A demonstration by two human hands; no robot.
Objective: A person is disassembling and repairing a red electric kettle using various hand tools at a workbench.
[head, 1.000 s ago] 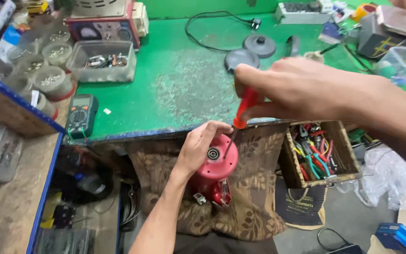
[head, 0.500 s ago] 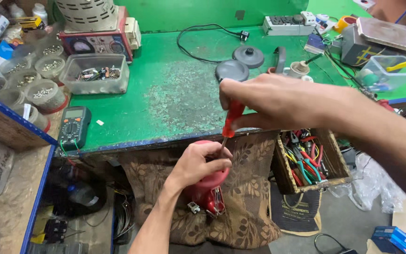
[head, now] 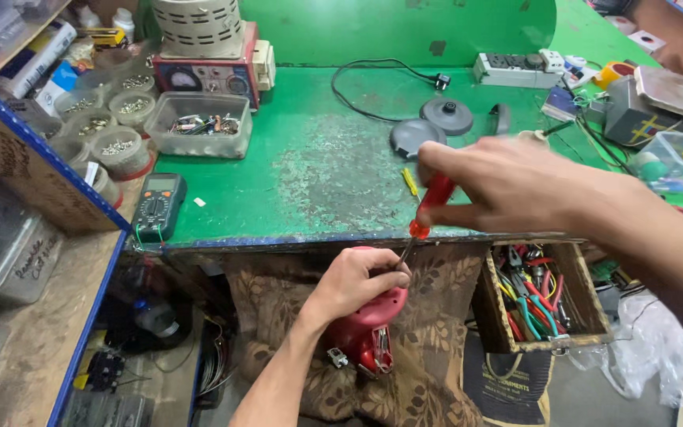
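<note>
Head view | left hand (head: 355,282) grips red motor (head: 369,332) on lap | right hand (head: 507,190) clenches screwdriver (head: 428,207), tip apparently at a screw | next: keep tip seated, motor steady.

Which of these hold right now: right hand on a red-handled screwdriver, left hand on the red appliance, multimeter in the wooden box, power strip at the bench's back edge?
1. The right hand grips a red-handled screwdriver. True.
2. The left hand rests on the green bench. False: it holds the red appliance below the bench edge.
3. The multimeter lies in the wooden box. False: it lies on the bench's left corner; the box holds pliers.
4. The power strip lies at the back. True.
</note>
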